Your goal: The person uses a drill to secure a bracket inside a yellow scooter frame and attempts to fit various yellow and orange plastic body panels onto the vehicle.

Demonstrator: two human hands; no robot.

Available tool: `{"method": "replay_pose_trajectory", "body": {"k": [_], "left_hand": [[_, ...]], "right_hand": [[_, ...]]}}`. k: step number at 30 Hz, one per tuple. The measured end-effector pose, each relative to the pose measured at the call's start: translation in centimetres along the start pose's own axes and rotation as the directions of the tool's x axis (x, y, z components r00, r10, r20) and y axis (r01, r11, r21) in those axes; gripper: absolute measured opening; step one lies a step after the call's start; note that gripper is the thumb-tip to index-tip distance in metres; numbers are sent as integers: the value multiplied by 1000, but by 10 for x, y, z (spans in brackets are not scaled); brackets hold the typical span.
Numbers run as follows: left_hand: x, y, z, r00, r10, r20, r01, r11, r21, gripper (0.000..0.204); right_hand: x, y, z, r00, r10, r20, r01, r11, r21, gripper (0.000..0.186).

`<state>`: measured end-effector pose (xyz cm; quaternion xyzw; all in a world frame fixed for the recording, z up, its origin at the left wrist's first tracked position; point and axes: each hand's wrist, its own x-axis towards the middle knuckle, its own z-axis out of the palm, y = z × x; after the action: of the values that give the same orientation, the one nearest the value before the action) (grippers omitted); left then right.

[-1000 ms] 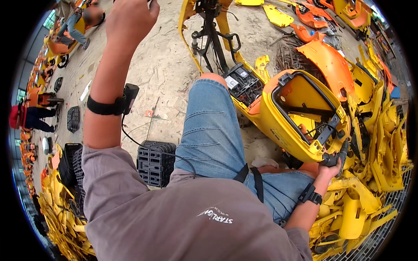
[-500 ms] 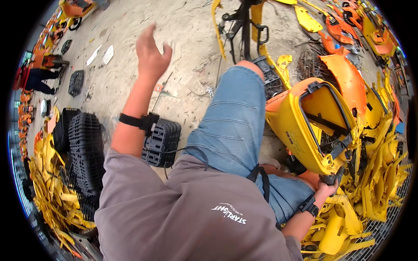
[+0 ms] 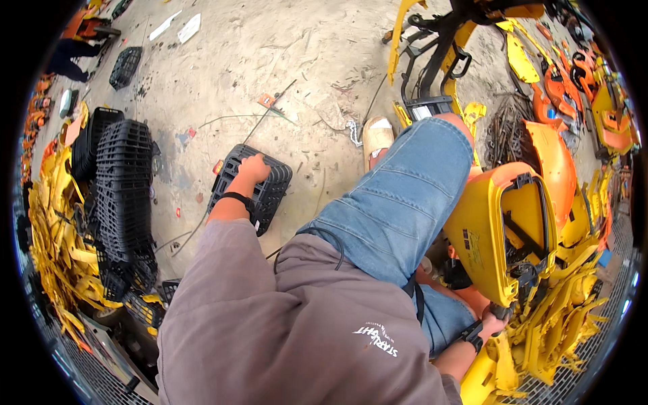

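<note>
My left hand is down on a black plastic basket with a slatted grid, its fingers curled at the basket's top. The basket rests on the floor left of my bent leg. At lower right, my right hand is closed round a dark handle-like tool, mostly hidden by the hand and the shell. Just above it, a large yellow plastic shell with an orange top and a black-edged opening stands beside my thigh.
Stacked black baskets stand at left beside a heap of yellow plastic pieces. Ahead is a black metal frame with yellow strips. More yellow scraps and an orange panel crowd the right. A person is at far left.
My left hand has come down from the air onto the black basket. The view has shifted. My right hand stays by the yellow shell with the dark tool.
</note>
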<state>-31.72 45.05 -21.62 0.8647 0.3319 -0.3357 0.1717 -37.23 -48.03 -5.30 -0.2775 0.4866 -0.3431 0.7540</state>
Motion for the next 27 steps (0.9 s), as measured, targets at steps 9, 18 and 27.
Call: {"method": "replay_pose_trajectory", "body": {"k": [9, 18, 27], "left_hand": [[-36, 5, 34, 988, 91, -121, -94, 995, -19, 49], [-30, 29, 20, 937, 274, -215, -273, 961, 34, 49], [-13, -10, -3, 924, 377, -59, -358, 910, 210, 53]], "right_hand": [[-59, -53, 9, 896, -305, 323, 315, 949, 22, 49], [-78, -14, 2, 811, -491, 318, 558, 813, -167, 43], [-46, -33, -37, 841, -193, 505, -35, 913, 407, 46]]}}
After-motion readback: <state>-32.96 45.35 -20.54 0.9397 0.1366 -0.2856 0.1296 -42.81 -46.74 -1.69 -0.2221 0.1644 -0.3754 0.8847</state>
